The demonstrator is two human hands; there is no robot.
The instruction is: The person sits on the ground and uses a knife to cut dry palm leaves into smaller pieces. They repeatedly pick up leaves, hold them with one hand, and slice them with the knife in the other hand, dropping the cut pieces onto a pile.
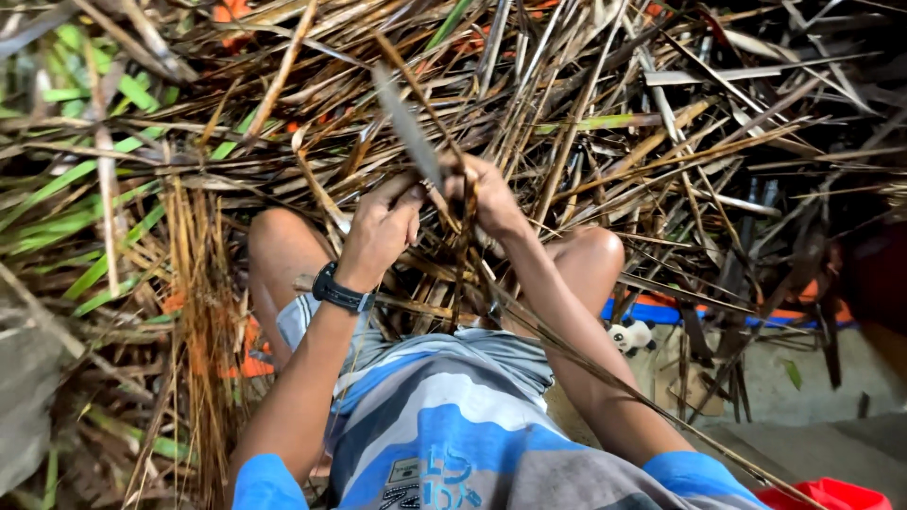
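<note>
A long dry leaf strip (470, 247) runs between both hands, above the knees, trailing back past the right forearm. It looks light, stiff and brittle, likely sharp-edged, so best pinched near its middle. The right hand (487, 198) is closed around the strip; the left hand (385, 225), just beside it, grips a blurred knife blade (406, 127) pointing away. Beyond the hands lies a heap of dry leaves (661, 132).

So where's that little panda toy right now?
In the head view the panda toy sits low on the person's right side, just beyond the right knee and beside the right forearm, below the blue-and-orange strip.
</note>
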